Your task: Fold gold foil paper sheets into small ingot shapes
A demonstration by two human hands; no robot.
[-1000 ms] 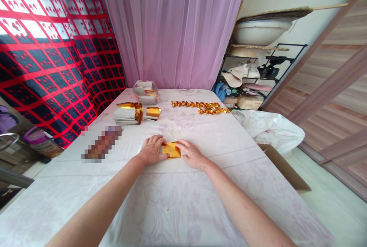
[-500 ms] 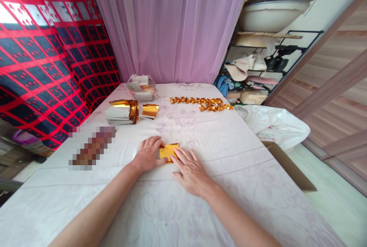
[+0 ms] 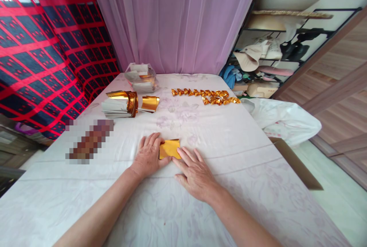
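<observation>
Toward the near right corner of the gold paper [image 3: 169, 149], the right hand [image 3: 197, 174] has been shifted, fingers spread. On the bench [image 3: 229, 132], between both hands, the paper's left edge is spanned by the left hand [image 3: 147, 156], its grip wide; no longer side can be told.

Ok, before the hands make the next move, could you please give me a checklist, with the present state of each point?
1. Gold sheet on the tablecloth, between both hands: ok.
2. Left hand touching the sheet's left side: ok, thumb at the lower edge.
3. Right hand touching the sheet: ok, fingertips at the lower right corner.
4. Sheet's layers exactly aligned: cannot tell, too small.
5. Folded gold pieces away from the hands: ok, farther back, to the right.
6. Paper stack squared up: not ok, edges fanned out.
</observation>
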